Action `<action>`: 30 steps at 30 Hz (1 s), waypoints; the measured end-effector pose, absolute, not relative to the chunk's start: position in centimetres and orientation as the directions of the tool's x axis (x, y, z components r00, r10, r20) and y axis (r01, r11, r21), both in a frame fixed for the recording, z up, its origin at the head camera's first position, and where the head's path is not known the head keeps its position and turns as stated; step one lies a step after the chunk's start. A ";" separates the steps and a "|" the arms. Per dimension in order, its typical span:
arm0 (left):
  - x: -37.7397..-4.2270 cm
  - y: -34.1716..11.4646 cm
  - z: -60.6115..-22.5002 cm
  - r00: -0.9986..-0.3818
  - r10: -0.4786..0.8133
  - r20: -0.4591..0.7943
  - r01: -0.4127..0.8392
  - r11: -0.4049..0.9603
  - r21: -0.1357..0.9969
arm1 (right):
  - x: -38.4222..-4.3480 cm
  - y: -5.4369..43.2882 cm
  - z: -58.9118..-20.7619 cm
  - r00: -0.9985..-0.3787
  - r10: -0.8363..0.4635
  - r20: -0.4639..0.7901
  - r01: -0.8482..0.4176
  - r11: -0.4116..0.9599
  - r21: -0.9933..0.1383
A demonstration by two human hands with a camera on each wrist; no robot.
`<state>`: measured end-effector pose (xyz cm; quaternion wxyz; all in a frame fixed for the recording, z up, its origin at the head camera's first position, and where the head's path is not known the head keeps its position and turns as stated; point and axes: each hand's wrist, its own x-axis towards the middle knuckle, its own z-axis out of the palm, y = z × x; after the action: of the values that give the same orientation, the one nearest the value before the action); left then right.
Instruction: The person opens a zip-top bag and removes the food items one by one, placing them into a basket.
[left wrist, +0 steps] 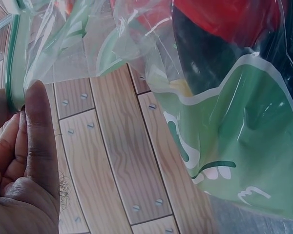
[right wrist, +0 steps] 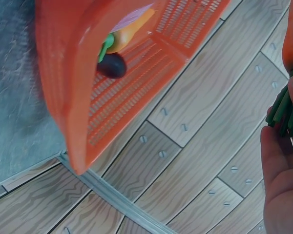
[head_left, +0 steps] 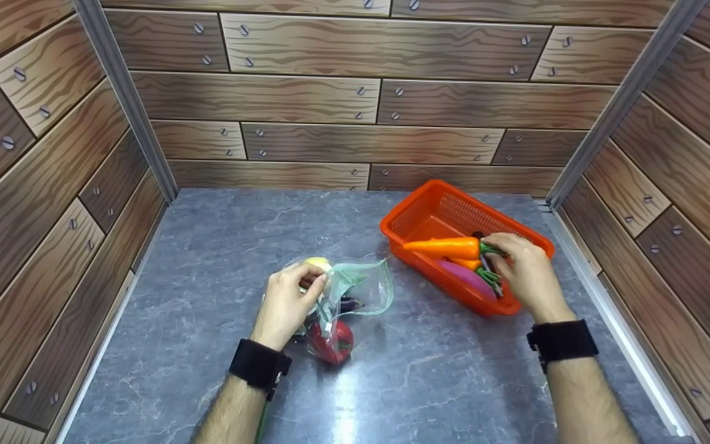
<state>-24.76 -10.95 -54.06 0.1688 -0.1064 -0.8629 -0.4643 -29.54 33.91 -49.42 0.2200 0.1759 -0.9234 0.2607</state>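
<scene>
My left hand (head_left: pixel 289 299) pinches the green-edged rim of a clear plastic zip bag (head_left: pixel 381 288) between thumb and finger. In the left wrist view, the green printed part of the bag (left wrist: pixel 244 156) hangs below a red shape. A round red vegetable (head_left: pixel 338 345) and a dark purple eggplant (head_left: pixel 350 304) show within and around the bag in the head view; a yellow item (head_left: pixel 317 262) lies partly behind my left hand. My right hand (head_left: pixel 530 277) pinches an orange carrot (head_left: pixel 444 248) by its green stems (right wrist: pixel 279 109), above the basket.
An orange-red perforated basket (head_left: pixel 395 242) stands at the right of the grey marbled tabletop (head_left: pixel 219 246). It holds another carrot (head_left: pixel 466 263), a purple-pink vegetable (head_left: pixel 469 277) and a dark round item (right wrist: pixel 112 66). Wood-patterned walls (head_left: pixel 306 98) enclose the back and sides.
</scene>
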 end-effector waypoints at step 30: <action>-24.6 -10.8 -54.2 -0.916 0.029 0.400 0.346 0.559 0.753 | -34.8 33.8 -52.3 -0.954 -0.112 0.279 -0.209 0.914 -0.348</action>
<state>-24.60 -10.78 -54.25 0.1737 -0.1083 -0.8657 -0.4568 -34.85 33.84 -52.32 0.1274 0.0825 -0.9699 0.1902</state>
